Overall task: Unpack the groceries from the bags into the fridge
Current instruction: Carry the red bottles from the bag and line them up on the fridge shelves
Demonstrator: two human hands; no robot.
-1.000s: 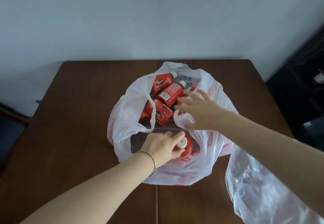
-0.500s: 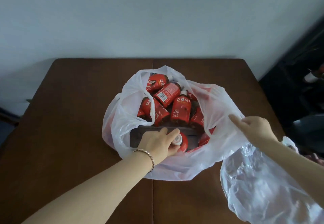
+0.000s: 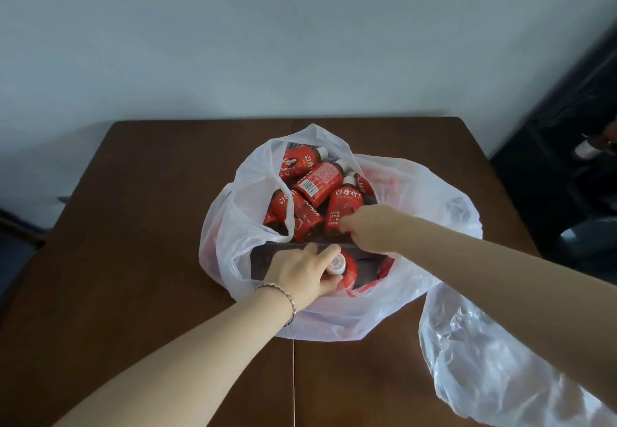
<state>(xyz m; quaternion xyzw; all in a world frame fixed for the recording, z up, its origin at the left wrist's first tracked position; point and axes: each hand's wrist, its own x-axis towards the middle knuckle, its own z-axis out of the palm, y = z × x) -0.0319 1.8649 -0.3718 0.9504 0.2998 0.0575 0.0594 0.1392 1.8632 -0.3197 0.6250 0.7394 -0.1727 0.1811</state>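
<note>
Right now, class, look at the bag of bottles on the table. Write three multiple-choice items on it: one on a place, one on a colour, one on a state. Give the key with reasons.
1. Where does the second, crumpled bag lie?
A. at the table's near right
B. at its far left
C. on the floor

2. What colour are the bottle labels?
A. green
B. red
C. blue

3. What is the left hand doing?
A. lying flat on the table
B. holding a bag handle
C. gripping the cap end of a bottle

Key:
1 A: it lies on the wood, right of the full bag, nearest the camera.
2 B: every bottle in the bag bears a red label.
3 C: its fingers close round the white-capped top of the nearest bottle, inside the bag.
</note>
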